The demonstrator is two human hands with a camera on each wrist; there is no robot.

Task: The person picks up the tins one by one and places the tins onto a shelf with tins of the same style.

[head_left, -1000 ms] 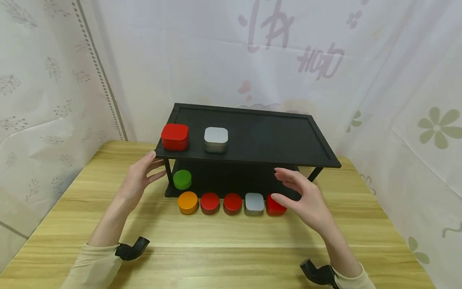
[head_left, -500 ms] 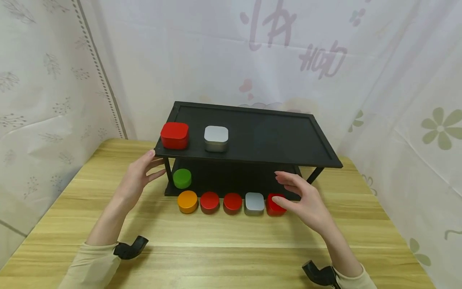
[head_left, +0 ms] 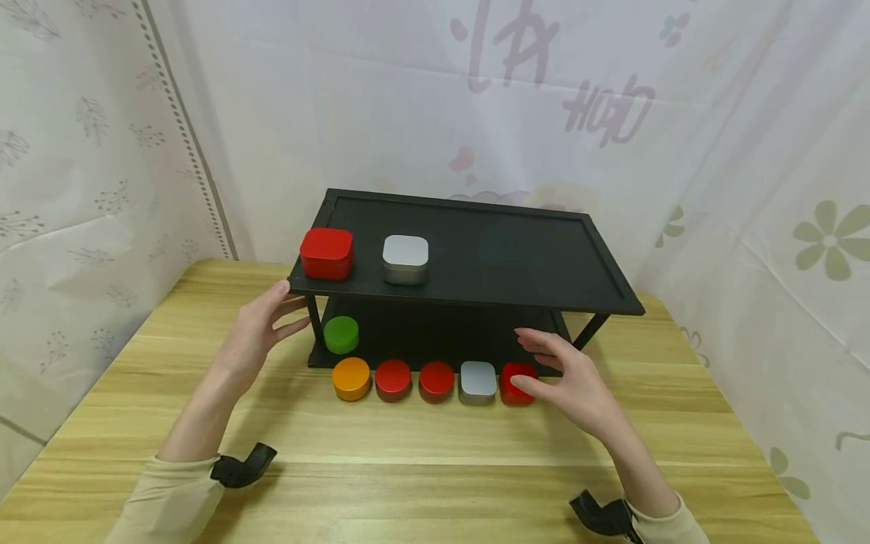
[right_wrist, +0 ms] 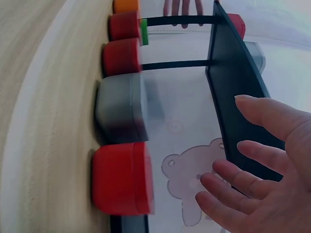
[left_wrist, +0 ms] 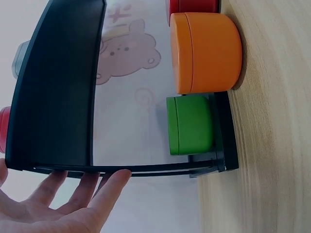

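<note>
My left hand (head_left: pixel 250 338) is at the left end of a black two-tier rack (head_left: pixel 516 257), thumb at the upper shelf's front corner and fingers extended along the side. In the left wrist view, the fingers (left_wrist: pixel 109 194) meet the side frame. Just inside that end, a green round tin (head_left: pixel 341 335) sits on the lower shelf. My right hand (head_left: pixel 578 381) hovers with spread, relaxed fingers, its thumb overlapping a red square tin (head_left: pixel 514 394) in the head view. From the right wrist view, this hand (right_wrist: pixel 272 179) holds nothing and stays apart from the red tin (right_wrist: pixel 121 179).
Left of the red square tin, a row before the rack has a silver square tin (head_left: pixel 478 381), two red round tins (head_left: pixel 436 381) and an orange round tin (head_left: pixel 351 379). A red square tin (head_left: pixel 327 253) and a silver one (head_left: pixel 405 259) stand on the upper shelf.
My right hand has sunk slightly toward the red square tin. The left hand keeps its place at the rack, and the tins have not moved; the head view has shifted a little.
</note>
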